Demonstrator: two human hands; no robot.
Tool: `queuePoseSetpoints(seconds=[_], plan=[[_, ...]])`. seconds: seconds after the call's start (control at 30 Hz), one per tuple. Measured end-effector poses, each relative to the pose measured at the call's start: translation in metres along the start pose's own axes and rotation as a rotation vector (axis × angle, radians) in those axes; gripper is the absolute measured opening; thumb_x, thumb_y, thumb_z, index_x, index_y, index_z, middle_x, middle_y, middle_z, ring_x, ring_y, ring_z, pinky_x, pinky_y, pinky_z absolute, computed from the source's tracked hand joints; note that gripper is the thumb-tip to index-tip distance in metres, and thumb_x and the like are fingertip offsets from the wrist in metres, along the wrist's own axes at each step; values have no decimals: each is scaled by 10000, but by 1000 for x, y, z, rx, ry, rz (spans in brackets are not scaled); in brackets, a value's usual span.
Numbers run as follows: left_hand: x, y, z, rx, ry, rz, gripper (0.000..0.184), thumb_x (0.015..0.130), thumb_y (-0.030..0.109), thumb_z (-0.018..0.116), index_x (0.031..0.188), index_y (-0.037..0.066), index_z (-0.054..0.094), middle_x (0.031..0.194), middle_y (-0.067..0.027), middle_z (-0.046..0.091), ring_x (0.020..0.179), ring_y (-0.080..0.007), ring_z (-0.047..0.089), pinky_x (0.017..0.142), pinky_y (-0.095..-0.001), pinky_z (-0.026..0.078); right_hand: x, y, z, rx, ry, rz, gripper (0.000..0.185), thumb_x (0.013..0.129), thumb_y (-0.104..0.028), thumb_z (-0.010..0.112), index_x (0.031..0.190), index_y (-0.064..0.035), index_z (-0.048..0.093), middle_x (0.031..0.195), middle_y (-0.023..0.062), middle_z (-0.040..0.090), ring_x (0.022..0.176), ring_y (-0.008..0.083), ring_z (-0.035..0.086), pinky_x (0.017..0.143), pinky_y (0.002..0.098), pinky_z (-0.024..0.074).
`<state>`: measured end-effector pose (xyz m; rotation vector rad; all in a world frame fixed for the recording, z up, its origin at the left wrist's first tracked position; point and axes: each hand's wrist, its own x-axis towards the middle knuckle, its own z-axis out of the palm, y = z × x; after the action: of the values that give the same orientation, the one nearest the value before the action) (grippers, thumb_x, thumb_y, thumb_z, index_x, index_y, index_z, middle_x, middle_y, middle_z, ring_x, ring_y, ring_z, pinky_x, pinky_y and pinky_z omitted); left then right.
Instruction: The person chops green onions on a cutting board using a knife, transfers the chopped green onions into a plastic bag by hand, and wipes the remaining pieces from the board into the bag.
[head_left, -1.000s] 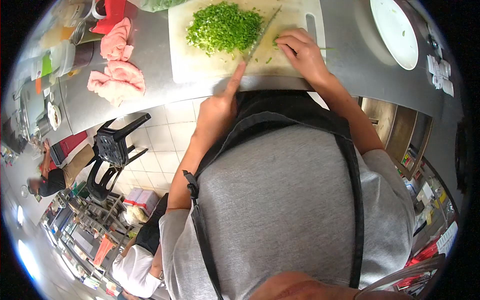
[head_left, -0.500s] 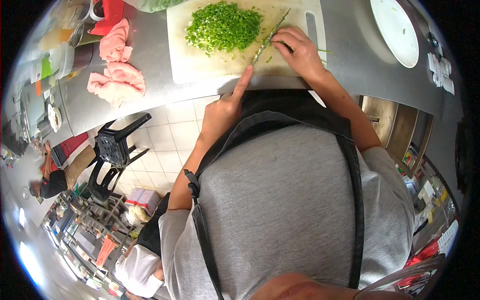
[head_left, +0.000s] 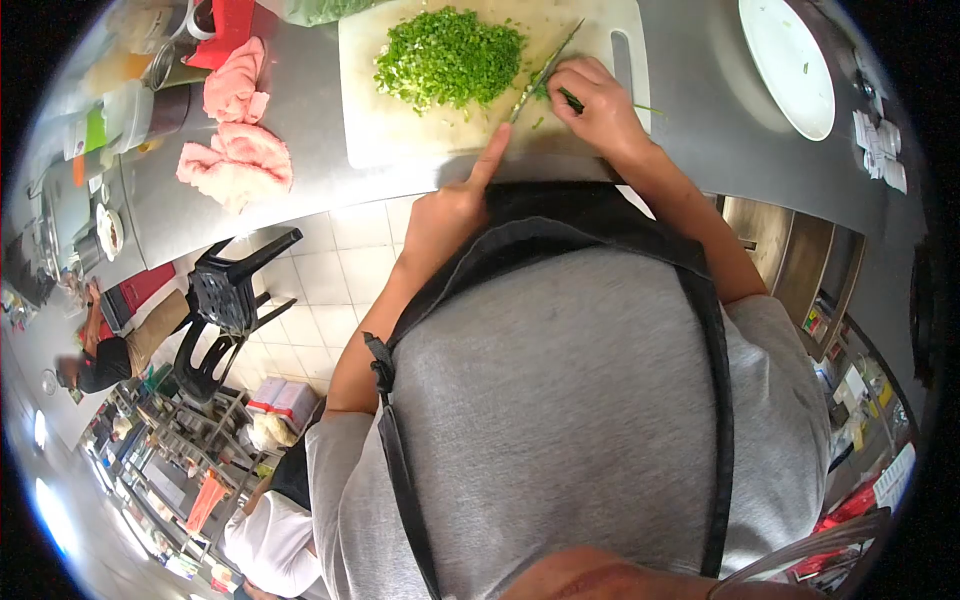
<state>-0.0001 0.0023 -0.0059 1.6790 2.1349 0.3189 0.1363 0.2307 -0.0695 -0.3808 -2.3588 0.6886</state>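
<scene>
My left hand [head_left: 448,215] is closed round the handle of a knife [head_left: 545,75], with its index finger stretched along the spine. The blade points up and right over the white cutting board [head_left: 400,145], with green bits stuck to it. My right hand [head_left: 600,110] presses thin green stalks [head_left: 645,108] onto the board, fingers curled just right of the blade. Their far ends stick out to the right of this hand. Left of the blade lies a mound of finely chopped greens [head_left: 450,58].
Pink cloths [head_left: 235,165] lie on the steel counter [head_left: 330,190] to the left, near jars. A white oval plate [head_left: 790,65] is at the right. Behind on the left are a black plastic chair [head_left: 222,295], a person in white [head_left: 270,540] and another person in black [head_left: 103,365].
The knife and my left hand have shifted slightly right, closer to my right hand. My right hand's fingers have curled in more around the stalks.
</scene>
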Motion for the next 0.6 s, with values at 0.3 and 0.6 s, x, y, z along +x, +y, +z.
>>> queuePoseSetpoints(seconds=[0.3, 0.6], plan=[[1, 6, -4, -60, -14, -34, 909, 805, 21, 560, 1589, 322, 211, 646, -152, 643, 521, -335, 645, 469, -451, 501, 2, -4, 0, 10, 37, -4, 164, 736, -2, 710, 869, -49, 626, 920, 95, 643, 914, 317, 612, 794, 406, 527], [3, 14, -10, -120, -142, -168, 896, 815, 13, 540, 1583, 342, 217, 710, -186, 664, 558, -350, 654, 491, -468, 500, 1, -4, -2, 23, 19, 14, 157, 741, -2, 712, 866, -43, 626, 937, 107, 645, 923, 320, 619, 804, 403, 526]])
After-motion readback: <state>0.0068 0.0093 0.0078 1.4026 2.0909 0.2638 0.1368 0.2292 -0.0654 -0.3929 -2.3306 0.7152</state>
